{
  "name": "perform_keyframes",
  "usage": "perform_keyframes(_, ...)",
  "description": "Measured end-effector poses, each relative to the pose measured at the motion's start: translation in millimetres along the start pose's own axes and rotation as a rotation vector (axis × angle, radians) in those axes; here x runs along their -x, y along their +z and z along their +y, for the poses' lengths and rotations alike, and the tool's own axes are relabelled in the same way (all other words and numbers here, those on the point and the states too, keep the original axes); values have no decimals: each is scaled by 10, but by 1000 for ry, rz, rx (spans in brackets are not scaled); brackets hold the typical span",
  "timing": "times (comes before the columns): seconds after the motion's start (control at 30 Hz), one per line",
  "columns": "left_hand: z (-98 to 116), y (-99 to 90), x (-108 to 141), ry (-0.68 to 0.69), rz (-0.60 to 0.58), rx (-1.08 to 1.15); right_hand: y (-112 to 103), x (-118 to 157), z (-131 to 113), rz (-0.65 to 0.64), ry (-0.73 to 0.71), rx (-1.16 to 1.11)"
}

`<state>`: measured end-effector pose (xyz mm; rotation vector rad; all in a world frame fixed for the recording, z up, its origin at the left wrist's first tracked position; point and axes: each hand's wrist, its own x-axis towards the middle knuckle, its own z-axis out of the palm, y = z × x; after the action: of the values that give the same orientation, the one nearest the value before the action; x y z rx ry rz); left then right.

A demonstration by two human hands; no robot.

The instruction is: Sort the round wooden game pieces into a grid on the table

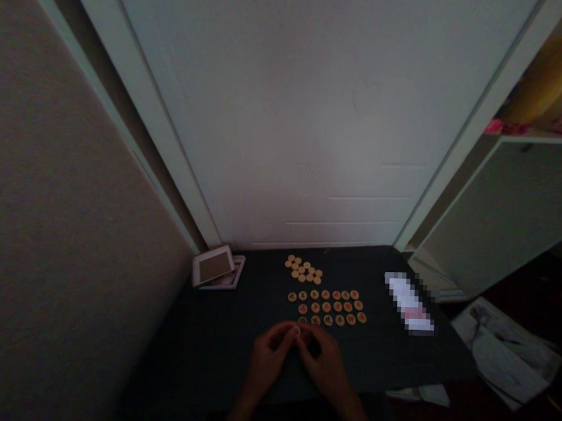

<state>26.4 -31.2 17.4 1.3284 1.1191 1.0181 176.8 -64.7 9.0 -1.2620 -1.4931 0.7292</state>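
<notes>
Both hands meet near the front middle of the dark table. My left hand (270, 352) and my right hand (322, 354) pinch one small round wooden piece (297, 331) between their fingertips. Just beyond them lie three rows of round pieces with red or dark characters, among them a red-marked piece (354, 295) at the far right end of the back row. The fingers partly cover the left end of the front row. Behind the rows, a loose group of plain-looking pieces (301, 270) shows no readable marks.
Stacked framed items (213, 268) lie at the table's (240, 313) back left. A blurred, pixelated object (409, 304) is on the right. A pale wall panel (284, 124) rises behind the table. Papers or bags (511, 353) lie lower right, beyond the table edge.
</notes>
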Motion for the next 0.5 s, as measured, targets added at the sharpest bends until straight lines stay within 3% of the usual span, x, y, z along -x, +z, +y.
perform_keyframes(0.27,21,16,2,-10,-5,6,-9,-9,19,14,-9,7)
perform_keyframes(0.5,35,4,27,-14,-92,23,-21,-12,24,58,14,6)
